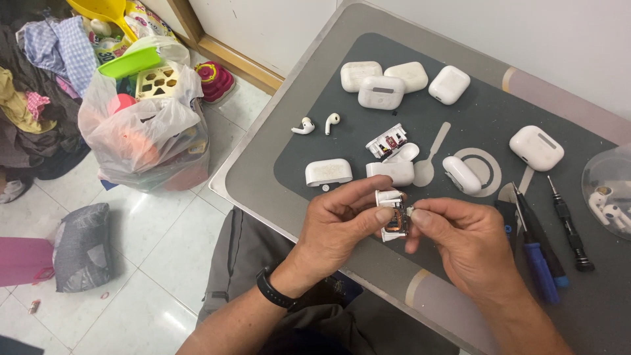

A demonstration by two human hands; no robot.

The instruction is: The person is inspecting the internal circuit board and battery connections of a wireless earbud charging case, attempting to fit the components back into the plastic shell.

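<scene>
Fingers of the left hand [342, 223] pinch a small white inner frame [393, 217] with copper parts, held just above the mat's [473, 118] near edge; the right hand [463, 240] grips its other side with thumb and forefinger. An opened case [394, 167] lies just beyond, screwdrivers [545, 243] to the right.

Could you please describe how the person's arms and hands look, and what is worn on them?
Both forearms are bare, with no sleeves in view and no gloves. The left hand has a black band, like a watch or fitness strap, around its wrist. The right hand wears nothing visible: no ring, no band.
</scene>
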